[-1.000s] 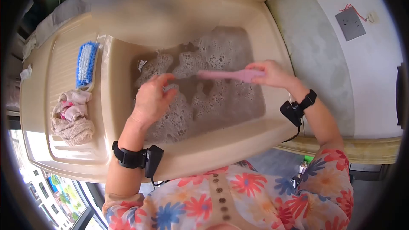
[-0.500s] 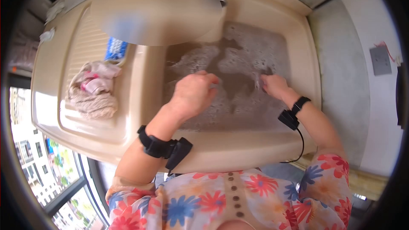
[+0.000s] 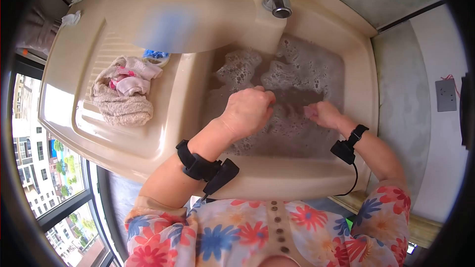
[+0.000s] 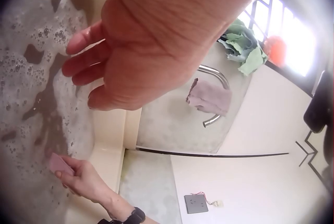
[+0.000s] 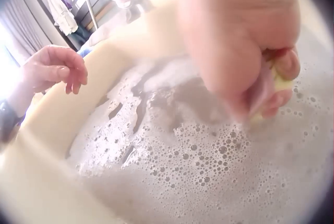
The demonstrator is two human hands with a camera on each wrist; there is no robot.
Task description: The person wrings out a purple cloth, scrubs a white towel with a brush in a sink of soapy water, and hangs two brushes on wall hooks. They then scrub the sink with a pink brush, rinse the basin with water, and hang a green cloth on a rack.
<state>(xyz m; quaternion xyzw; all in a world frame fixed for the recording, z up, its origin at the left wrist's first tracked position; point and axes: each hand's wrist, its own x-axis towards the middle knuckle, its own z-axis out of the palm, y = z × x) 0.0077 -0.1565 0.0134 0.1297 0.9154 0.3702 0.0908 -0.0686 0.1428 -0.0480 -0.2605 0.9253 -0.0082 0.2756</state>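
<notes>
Because suds (image 3: 297, 76) are slick, the pink handle (image 4: 61, 165) could slip underwater | right hand (image 3: 327, 115): fingers clamped round it, basin's (image 3: 357, 84) right side | left hand (image 3: 247, 112): empty, fingers bent, slightly apart

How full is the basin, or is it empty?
Partly full: the basin holds cloudy water topped with bubbles, with bare wall showing above the waterline.

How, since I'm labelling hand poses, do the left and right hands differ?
The left hand holds nothing, while the right hand grips a pink object. The left hand's fingers hang loosely bent; the right hand's curl round the object. Both are bare, over the sink, with a black strap on each arm.
</notes>
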